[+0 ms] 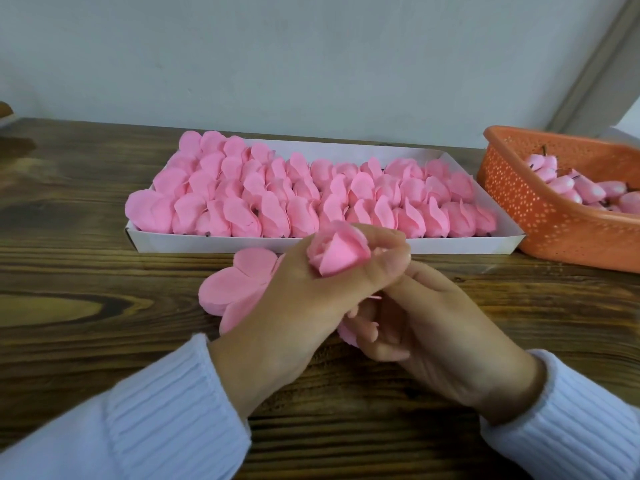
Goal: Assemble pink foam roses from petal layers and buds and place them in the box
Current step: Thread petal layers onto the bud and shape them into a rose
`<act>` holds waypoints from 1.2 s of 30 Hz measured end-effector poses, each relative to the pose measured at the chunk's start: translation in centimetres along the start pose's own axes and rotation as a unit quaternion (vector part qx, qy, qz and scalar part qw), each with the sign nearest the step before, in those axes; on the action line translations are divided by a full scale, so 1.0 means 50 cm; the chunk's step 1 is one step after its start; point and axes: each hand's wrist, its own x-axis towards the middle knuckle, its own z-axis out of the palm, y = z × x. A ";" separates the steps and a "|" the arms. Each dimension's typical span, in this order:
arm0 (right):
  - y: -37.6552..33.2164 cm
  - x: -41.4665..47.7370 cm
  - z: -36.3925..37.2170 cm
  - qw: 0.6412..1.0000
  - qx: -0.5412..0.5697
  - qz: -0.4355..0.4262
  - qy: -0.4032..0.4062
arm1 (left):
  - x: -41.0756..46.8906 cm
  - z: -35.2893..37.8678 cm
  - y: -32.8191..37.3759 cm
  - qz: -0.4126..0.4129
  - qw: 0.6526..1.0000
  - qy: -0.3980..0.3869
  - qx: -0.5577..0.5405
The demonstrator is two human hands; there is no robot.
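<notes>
My left hand (pixel 294 306) grips a pink foam rose (pixel 337 252), its petals cupped between thumb and fingers, just in front of the box. My right hand (pixel 436 337) sits under and behind it, fingers curled on a pink petal piece (pixel 349 332) at the rose's base; what it holds is mostly hidden. A flat stack of pink petal layers (pixel 232 289) lies on the table beneath my left hand. The white box (pixel 207 242) is packed with several rows of finished pink roses (pixel 311 195).
An orange perforated basket (pixel 554 223) at the right holds several pink buds (pixel 581 188) with dark stems. The dark wooden table (pixel 86 271) runs to a pale wall behind the box. A brown object (pixel 5 110) shows at the far left edge.
</notes>
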 end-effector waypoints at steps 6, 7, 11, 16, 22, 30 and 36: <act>-0.003 -0.001 -0.002 0.997 0.053 0.021 -0.043 | -0.002 0.005 0.004 -0.003 1.000 0.001 -0.022; -0.003 -0.001 -0.002 0.998 0.050 0.020 -0.044 | -0.003 0.006 0.004 -0.003 1.000 -0.001 -0.028; 0.003 0.001 -0.005 0.998 0.039 0.042 -0.033 | -0.008 0.012 0.006 -0.021 1.000 0.004 -0.023; -0.003 -0.002 -0.003 0.997 0.042 0.028 -0.062 | -0.005 0.006 0.008 -0.004 1.000 0.018 -0.011; -0.001 -0.001 -0.004 0.997 0.041 0.039 -0.057 | -0.007 0.007 0.010 -0.004 1.000 0.002 0.001; -0.001 0.000 -0.006 0.995 0.057 0.042 -0.070 | -0.010 0.008 0.018 -0.027 0.999 -0.029 0.010; -0.003 -0.002 0.002 0.996 0.054 0.008 -0.074 | -0.003 -0.004 0.020 0.014 1.000 -0.021 0.002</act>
